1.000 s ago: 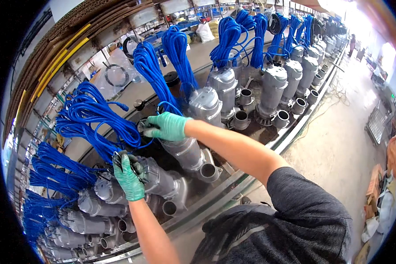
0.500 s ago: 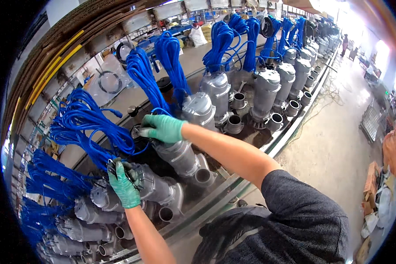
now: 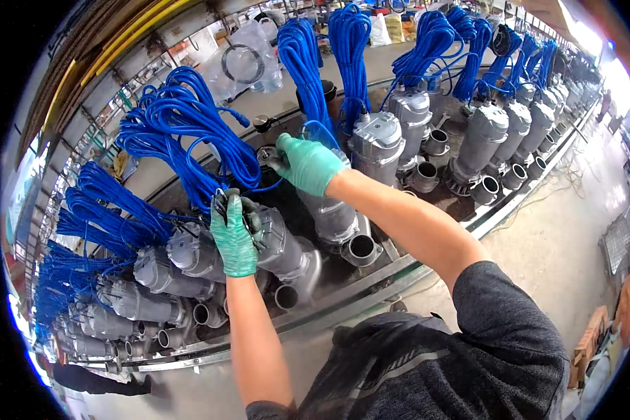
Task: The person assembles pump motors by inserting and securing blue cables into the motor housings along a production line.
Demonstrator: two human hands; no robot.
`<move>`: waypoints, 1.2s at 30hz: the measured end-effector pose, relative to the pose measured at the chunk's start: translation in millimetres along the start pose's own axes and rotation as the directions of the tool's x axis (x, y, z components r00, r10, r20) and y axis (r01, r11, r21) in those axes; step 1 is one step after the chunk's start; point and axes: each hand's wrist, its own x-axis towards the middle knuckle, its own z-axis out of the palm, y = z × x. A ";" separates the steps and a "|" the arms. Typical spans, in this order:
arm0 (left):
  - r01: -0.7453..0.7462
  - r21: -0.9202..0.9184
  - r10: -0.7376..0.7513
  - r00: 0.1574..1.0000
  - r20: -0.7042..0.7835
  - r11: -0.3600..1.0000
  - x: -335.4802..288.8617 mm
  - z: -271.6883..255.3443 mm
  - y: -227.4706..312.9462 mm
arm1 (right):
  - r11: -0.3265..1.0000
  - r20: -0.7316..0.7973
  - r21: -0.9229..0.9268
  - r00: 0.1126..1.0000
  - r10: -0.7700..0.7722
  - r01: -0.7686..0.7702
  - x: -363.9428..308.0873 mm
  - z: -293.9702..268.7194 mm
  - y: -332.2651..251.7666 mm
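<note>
My left hand [image 3: 234, 238], in a green glove, is closed at the top of a grey metal pump [image 3: 281, 241], where a bundle of blue cable [image 3: 199, 129] comes down. Dark parts show between its fingers; what they grip is hidden. My right hand [image 3: 306, 165], gloved alike, reaches across to the top of the neighbouring pump [image 3: 329, 213]. Its thumb and fingers are pinched beside a small shiny metal piece [image 3: 264, 154]; I cannot tell exactly what they hold. A loop of blue cable runs close below the right fingertips.
Grey pumps with coiled blue cables stand in a long row on a metal-edged bench [image 3: 392, 274]. Short pipe outlets [image 3: 362, 247] face me. Behind lie a black cable ring in clear plastic [image 3: 243, 63] and a dark pot [image 3: 329, 94]. A person's dark-clothed leg [image 3: 94, 379] shows at lower left.
The view has swung, so the bench and pumps sit further right and higher. Both hands stay by the same two pump tops, and the right hand has shifted slightly there.
</note>
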 end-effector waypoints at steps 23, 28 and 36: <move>-0.015 0.011 0.015 1.000 0.026 1.000 1.2 0.2 -1.8 | 0.996 0.171 -0.085 0.985 -0.025 0.040 -1.1 -24.9 6.1; -0.024 0.016 0.023 1.000 0.013 1.000 0.9 -1.1 -2.7 | 0.911 0.379 0.413 0.904 -0.196 0.024 8.1 -59.8 31.4; -0.008 0.030 0.008 1.000 0.009 1.000 1.7 -1.7 -4.0 | 0.993 0.293 0.064 0.950 -0.110 0.095 23.2 -19.4 12.0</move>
